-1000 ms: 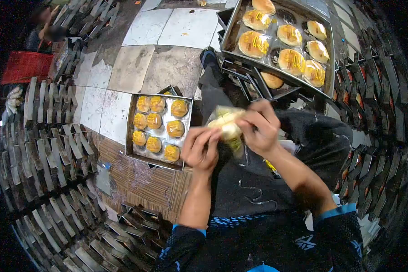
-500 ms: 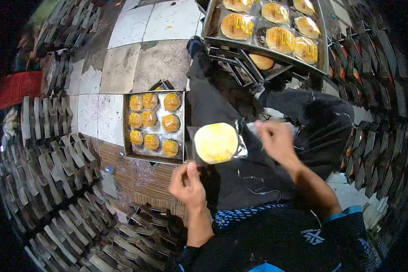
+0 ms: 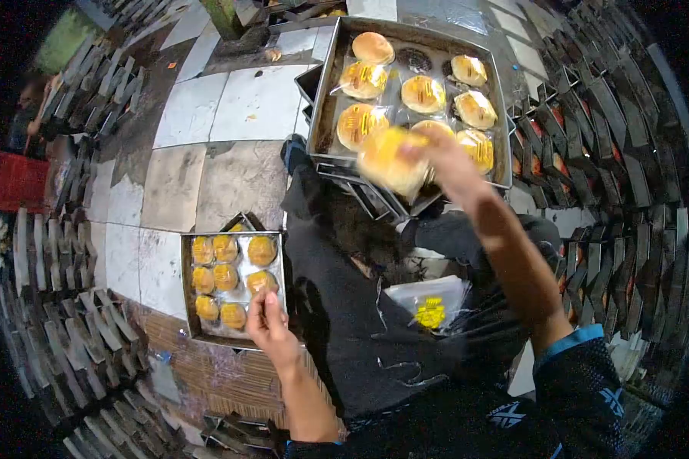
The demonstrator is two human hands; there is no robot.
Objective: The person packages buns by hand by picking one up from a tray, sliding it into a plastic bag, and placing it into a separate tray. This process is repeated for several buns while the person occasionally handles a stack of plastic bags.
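Observation:
My right hand [image 3: 453, 164] grips a wrapped bun [image 3: 390, 162] with yellow print, blurred by motion, over the near edge of the large metal tray [image 3: 416, 32]. Several buns sit in that tray, most in printed clear bags; one bun [image 3: 373, 47] at the back left looks unwrapped. My left hand [image 3: 275, 336] is raised by the right side of the small tray [image 3: 186, 294], its fingers curled in and nothing visible in them. Small wrapped buns [image 3: 225, 276] stand in rows there, and the hand covers part of the front right corner. On my lap lie clear plastic bags [image 3: 436, 298] with yellow print.
Stacked metal trays [image 3: 589, 153] rise along the right side, and more stacks [image 3: 76, 336] line the left. White floor tiles [image 3: 260, 99] lie ahead. A red crate [image 3: 19, 182] stands at the far left, near part of another person [image 3: 31, 115].
The wrapped bun has passed from my left hand to my right, which has gone from above the bags up to the large tray. My view has tilted forward.

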